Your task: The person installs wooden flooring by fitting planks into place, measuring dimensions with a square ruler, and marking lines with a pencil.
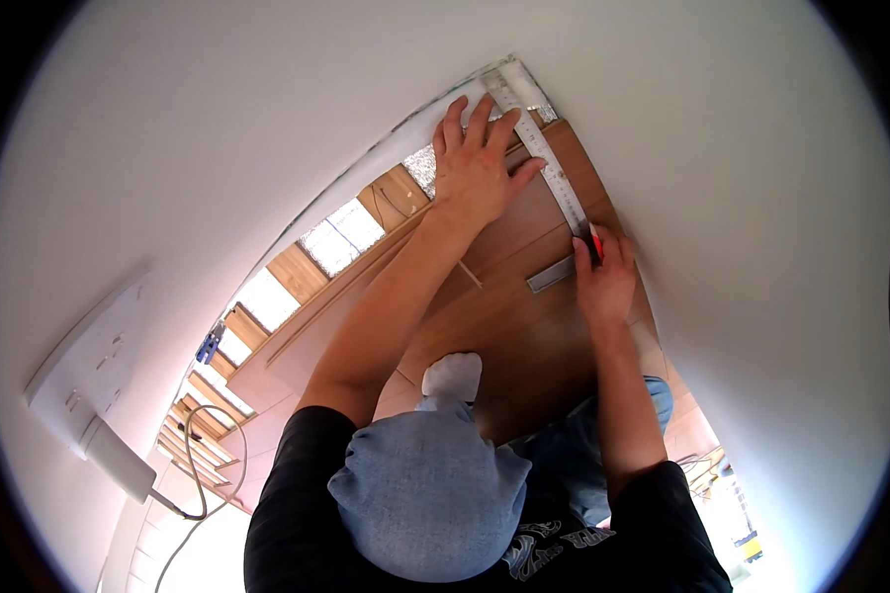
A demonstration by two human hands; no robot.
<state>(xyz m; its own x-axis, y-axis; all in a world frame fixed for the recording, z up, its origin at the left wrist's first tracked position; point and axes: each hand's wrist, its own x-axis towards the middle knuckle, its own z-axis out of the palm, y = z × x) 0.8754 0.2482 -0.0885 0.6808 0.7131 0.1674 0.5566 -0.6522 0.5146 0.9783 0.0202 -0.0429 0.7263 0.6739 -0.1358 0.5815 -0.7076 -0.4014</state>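
A long metal ruler (561, 188) lies slanting across the brown wooden board (494, 326) near its right edge. My left hand (478, 163) has its fingers spread, with the fingertips and thumb at the ruler's upper part. At the ruler's lower end, my right hand (606, 272) is closed around a small red and black tool (595, 243); its tip is too small to make out. A short grey metal piece (551, 275) lies on the board just left of my right hand.
White walls rise on both sides. Wooden strips (297, 272) with silvery gaps run along the left wall. A blue clamp-like object (209, 343) is at the left. A white wall plate (94, 366) has a plug (119, 463) and cable. My knees are at the bottom.
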